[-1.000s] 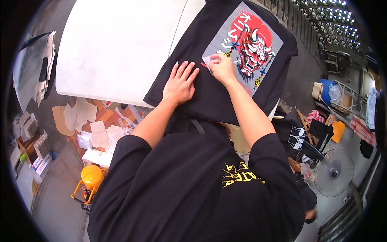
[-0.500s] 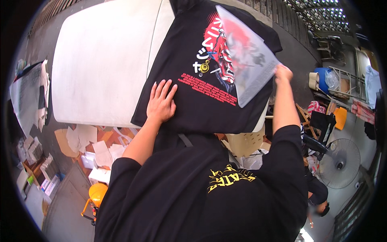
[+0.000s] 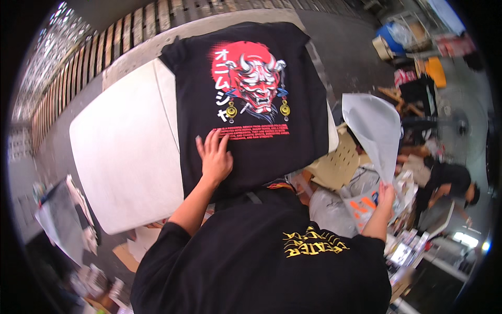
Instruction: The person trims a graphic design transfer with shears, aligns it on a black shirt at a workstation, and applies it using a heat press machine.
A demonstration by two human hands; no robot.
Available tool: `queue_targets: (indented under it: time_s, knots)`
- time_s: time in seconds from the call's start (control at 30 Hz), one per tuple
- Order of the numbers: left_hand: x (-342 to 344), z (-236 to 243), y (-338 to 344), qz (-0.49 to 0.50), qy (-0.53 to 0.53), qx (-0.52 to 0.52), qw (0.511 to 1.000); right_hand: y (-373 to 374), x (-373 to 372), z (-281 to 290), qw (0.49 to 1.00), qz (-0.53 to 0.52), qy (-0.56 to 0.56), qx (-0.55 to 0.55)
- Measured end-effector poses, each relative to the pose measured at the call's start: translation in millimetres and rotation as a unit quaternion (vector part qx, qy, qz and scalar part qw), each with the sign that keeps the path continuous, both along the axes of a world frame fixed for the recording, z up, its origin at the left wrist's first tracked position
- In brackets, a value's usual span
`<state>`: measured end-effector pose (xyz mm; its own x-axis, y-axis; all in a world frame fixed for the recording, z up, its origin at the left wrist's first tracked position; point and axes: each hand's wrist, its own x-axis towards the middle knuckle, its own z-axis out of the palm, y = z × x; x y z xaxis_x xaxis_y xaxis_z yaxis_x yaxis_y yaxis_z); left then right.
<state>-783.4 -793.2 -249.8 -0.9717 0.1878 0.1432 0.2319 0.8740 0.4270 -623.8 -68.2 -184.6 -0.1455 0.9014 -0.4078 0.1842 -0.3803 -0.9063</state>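
A black T-shirt (image 3: 308, 104) lies spread on a white table (image 3: 125, 157), its printed side up. The print (image 3: 256, 83) is a red and white horned mask over a red disc, with lettering beside and below it. My left hand (image 3: 217, 159) rests on the shirt with fingers spread, just under the red text. Off to the right, beyond the table's edge, my right hand (image 3: 386, 194) grips the lower end of a translucent film sheet (image 3: 371, 125). The sheet stands up from the hand, bent and clear of the shirt.
A beige plastic chair (image 3: 340, 162) stands by the table's right edge, near plastic bags (image 3: 332, 209). Another person (image 3: 449, 180) bends over at the far right. A blue container (image 3: 389, 39) sits at the upper right, and sheets (image 3: 63, 225) hang at the left.
The film has come off the shirt and swung right and toward me in my right hand, uncovering the whole print. My left hand stays on the shirt. The view has turned.
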Motion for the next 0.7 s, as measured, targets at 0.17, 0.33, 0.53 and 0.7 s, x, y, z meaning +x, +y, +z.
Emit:
queue_targets:
  time_s: [0.17,0.33,0.53,0.7]
  knots:
    - [-114.3,-4.2,64.1,-0.131,0.035,-0.016,0.991,-148.9,307.9,-52.3,0.993,-0.113,0.023,0.034]
    - [-145.7,-42.4,76.8,-0.078,0.07,-0.2,0.974,-368.9,431.5,-102.5,0.896,-0.402,0.152,-0.111]
    - [-144.0,-60.7,81.0,-0.063,-0.036,-0.261,0.963,-487.7,507.7,-161.8,0.805,-0.541,0.217,-0.11]
    - [-109.4,-49.7,126.0,0.002,-0.114,-0.286,0.951,-484.7,521.4,-154.4,0.775,-0.577,0.25,-0.069]
